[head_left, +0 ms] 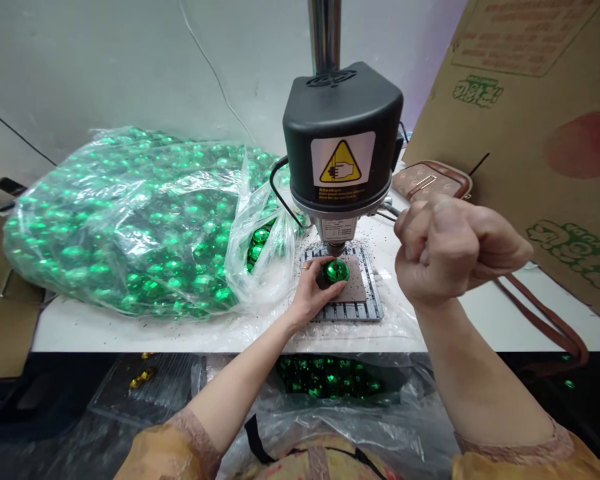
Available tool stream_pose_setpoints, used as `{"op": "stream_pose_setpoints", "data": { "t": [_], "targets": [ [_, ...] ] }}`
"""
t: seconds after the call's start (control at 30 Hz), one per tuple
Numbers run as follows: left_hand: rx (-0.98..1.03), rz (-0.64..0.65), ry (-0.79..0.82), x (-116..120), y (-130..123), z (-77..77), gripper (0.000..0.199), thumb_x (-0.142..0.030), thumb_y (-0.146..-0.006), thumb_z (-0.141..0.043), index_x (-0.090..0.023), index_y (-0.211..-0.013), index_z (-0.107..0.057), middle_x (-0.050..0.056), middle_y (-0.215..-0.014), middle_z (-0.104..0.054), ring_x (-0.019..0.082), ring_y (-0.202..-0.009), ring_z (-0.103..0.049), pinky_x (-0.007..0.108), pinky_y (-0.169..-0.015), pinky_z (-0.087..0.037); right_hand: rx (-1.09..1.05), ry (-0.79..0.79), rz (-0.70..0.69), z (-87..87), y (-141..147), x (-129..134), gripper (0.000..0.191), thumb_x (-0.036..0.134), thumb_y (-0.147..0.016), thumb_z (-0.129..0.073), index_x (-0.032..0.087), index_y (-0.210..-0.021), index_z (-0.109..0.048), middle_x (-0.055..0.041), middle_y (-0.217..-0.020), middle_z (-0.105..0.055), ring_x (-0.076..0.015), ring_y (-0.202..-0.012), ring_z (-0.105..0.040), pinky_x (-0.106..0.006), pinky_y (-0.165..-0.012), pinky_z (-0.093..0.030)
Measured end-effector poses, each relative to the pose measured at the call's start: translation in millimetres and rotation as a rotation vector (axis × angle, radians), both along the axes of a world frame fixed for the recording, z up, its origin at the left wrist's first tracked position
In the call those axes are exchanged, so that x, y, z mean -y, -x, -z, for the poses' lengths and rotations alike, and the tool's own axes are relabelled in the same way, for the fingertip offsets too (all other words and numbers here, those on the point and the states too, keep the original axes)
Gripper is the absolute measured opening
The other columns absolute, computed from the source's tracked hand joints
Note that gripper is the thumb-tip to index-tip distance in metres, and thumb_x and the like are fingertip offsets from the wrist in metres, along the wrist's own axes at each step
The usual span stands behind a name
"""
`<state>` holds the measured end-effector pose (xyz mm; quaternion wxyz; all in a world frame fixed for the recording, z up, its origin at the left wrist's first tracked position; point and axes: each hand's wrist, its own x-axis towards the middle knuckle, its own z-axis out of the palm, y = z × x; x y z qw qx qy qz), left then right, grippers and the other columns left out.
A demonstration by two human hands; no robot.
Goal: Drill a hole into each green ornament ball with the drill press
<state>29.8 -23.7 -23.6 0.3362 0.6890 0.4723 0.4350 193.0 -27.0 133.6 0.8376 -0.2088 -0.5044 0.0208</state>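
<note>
Under the black drill press (343, 133), my left hand (313, 290) closes its thumb and fingers around a shiny green faceted ball (338, 270). The ball rests on a pinkish-brown board on the slotted metal base (373, 308), right below the chuck (336, 249). Right of the machine, my right hand (443, 250) is raised in a fist around the drill press lever (389, 208). Only a short metal part of the lever shows; its grip is hidden in my fingers. A hand-warning label (343, 160) is on the motor housing.
A big clear plastic bag (130, 227) of green balls lies at the left, its mouth towards the drill. More green balls (325, 377) sit in plastic below the table edge. At the right are a brown bag (430, 180) with a strap and a cardboard box (545, 133). Dark shavings dot the table.
</note>
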Motion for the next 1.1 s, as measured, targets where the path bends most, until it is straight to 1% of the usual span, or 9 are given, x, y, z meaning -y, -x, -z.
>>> {"op": "stream_pose_setpoints", "data": {
  "t": [0.1, 0.23, 0.37, 0.5, 0.73, 0.87, 1.0, 1.07, 1.1],
  "targets": [
    [0.005, 0.001, 0.011, 0.2, -0.3, 0.2, 0.049, -0.035, -0.084, -0.087, -0.023, -0.128, -0.067, 0.011, -0.129, -0.068, 0.029, -0.122, -0.064, 0.046, -0.109, -0.052, 0.005, 0.000, -0.005, 2.9, -2.8, 1.4, 0.056, 0.031, -0.092, -0.064, 0.018, -0.060, -0.021, 0.0052, -0.050, -0.032, -0.0064, -0.044, -0.028, -0.032, -0.045, -0.025],
    [0.015, -0.001, 0.013, 0.9, -0.6, 0.8, 0.050, -0.036, -0.084, -0.087, -0.023, -0.128, -0.067, 0.011, -0.129, -0.067, 0.029, -0.122, -0.063, 0.046, -0.110, -0.051, 0.042, 0.027, -0.026, 6.8, -4.6, 3.0, 0.053, 0.026, -0.092, -0.062, 0.018, -0.058, -0.022, 0.0047, -0.052, -0.029, -0.0065, -0.045, -0.026, -0.032, -0.045, -0.022],
    [0.019, -0.001, 0.018, 1.3, -0.6, 0.9, 0.050, -0.037, -0.084, -0.088, -0.023, -0.128, -0.067, 0.011, -0.129, -0.066, 0.029, -0.123, -0.063, 0.045, -0.110, -0.051, 0.062, -0.085, -0.014, 13.0, -5.1, 0.1, 0.052, 0.016, -0.087, -0.062, 0.018, -0.059, -0.018, 0.0049, -0.051, -0.024, -0.0064, -0.044, -0.022, -0.032, -0.043, -0.020],
    [0.014, -0.002, 0.012, 0.6, -0.4, 2.2, 0.050, -0.038, -0.084, -0.088, -0.023, -0.127, -0.067, 0.011, -0.127, -0.067, 0.029, -0.122, -0.063, 0.046, -0.110, -0.051, 0.102, -0.140, -0.018, 15.8, -5.4, -1.8, 0.050, 0.013, -0.087, -0.059, 0.019, -0.061, -0.016, 0.0054, -0.052, -0.022, -0.0057, -0.043, -0.022, -0.030, -0.043, -0.022],
    [0.015, -0.003, -0.014, 0.4, 0.7, 5.6, 0.049, -0.038, -0.085, -0.087, -0.025, -0.128, -0.067, 0.010, -0.126, -0.066, 0.028, -0.119, -0.064, 0.045, -0.107, -0.053, 0.148, -0.175, -0.040, 18.4, -7.2, -2.0, 0.050, 0.009, -0.088, -0.059, 0.019, -0.062, -0.018, 0.0064, -0.052, -0.026, -0.0036, -0.043, -0.025, -0.028, -0.044, -0.027],
    [0.023, 0.002, -0.012, 0.8, 0.1, 4.8, 0.049, -0.038, -0.085, -0.087, -0.025, -0.128, -0.068, 0.010, -0.127, -0.066, 0.029, -0.120, -0.063, 0.046, -0.107, -0.053, 0.165, -0.206, -0.064, 27.2, -9.3, -3.8, 0.047, 0.007, -0.086, -0.058, 0.019, -0.062, -0.020, 0.0063, -0.054, -0.029, -0.0031, -0.044, -0.029, -0.026, -0.045, -0.030],
    [0.043, -0.010, -0.004, 0.7, -0.8, 3.4, 0.048, -0.038, -0.083, -0.089, -0.025, -0.125, -0.069, 0.010, -0.125, -0.067, 0.029, -0.119, -0.064, 0.046, -0.106, -0.053, 0.189, -0.229, -0.060, 36.8, -8.9, -1.7, 0.047, 0.005, -0.082, -0.059, 0.019, -0.059, -0.020, 0.0066, -0.052, -0.032, -0.0037, -0.043, -0.031, -0.027, -0.044, -0.030],
    [0.050, -0.010, 0.000, 0.6, -0.6, 3.2, 0.049, -0.038, -0.082, -0.089, -0.025, -0.125, -0.070, 0.010, -0.125, -0.067, 0.029, -0.119, -0.064, 0.045, -0.107, -0.053, 0.178, -0.216, -0.061, 32.3, -6.6, 0.2, 0.047, 0.005, -0.084, -0.058, 0.019, -0.059, -0.020, 0.0066, -0.052, -0.031, -0.0035, -0.043, -0.031, -0.027, -0.045, -0.030],
    [0.052, -0.007, 0.000, 0.6, -0.5, 3.2, 0.050, -0.037, -0.082, -0.089, -0.025, -0.126, -0.070, 0.010, -0.126, -0.067, 0.029, -0.119, -0.064, 0.045, -0.107, -0.053, 0.153, -0.197, -0.062, 26.2, -5.0, 0.8, 0.047, 0.006, -0.086, -0.058, 0.018, -0.059, -0.021, 0.0065, -0.052, -0.031, -0.0033, -0.043, -0.031, -0.027, -0.045, -0.030]
  ]
}}
